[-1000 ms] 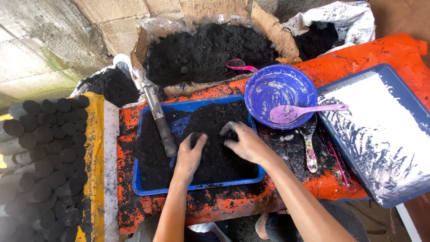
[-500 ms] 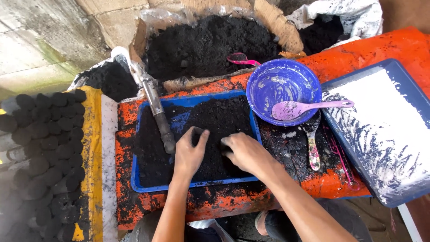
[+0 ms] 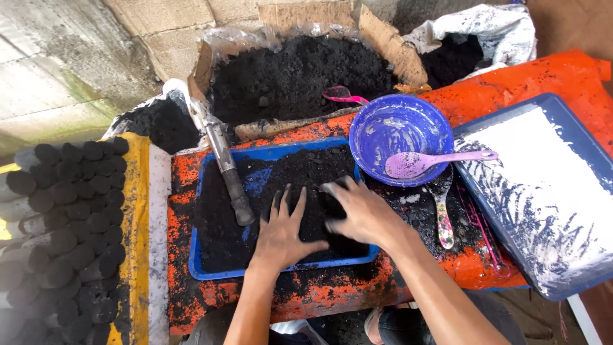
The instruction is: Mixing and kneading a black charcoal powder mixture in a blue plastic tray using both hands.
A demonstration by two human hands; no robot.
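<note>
On an orange table (image 3: 511,96), hands press black powder (image 3: 300,172).

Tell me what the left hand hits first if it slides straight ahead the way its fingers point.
The left hand lies flat on the black powder in the blue tray, fingers pointing up-frame. Straight ahead is more powder, then probably the tray's far rim.

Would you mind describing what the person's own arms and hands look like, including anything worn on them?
Both forearms are bare as far as the picture shows: no sleeves, gloves, watch or rings are visible. The left hand and the right hand are smudged with black dust, darkest at the fingertips, and the right hand is slightly blurred.
</note>
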